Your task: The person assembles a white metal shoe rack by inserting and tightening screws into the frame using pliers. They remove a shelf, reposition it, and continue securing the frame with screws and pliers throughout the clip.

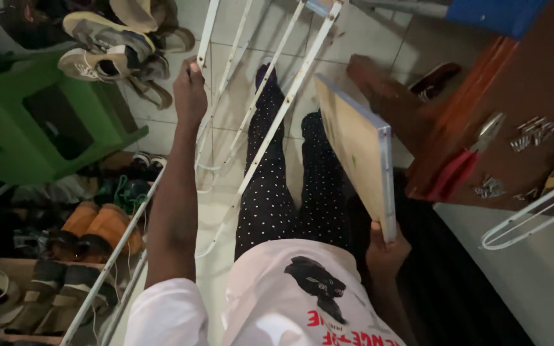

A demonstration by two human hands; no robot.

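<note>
My left hand (190, 90) is closed around a bar of a white metal wire rack (270, 128) that stands tilted in front of me. My right hand (386, 247) grips the near corner of a flat wooden board (354, 147) with a pale blue edge, held upright on its side to the right of my legs. My legs, in dark dotted trousers, show behind the rack's bars.
Shoes and sandals (107, 45) lie piled at the top left and lower left. A green plastic stool (40, 128) stands at the left. A brown wooden surface (514, 96) at the right carries red-handled pliers (463, 160) and loose nails (533, 131). Another white wire piece (533, 214) hangs at the right.
</note>
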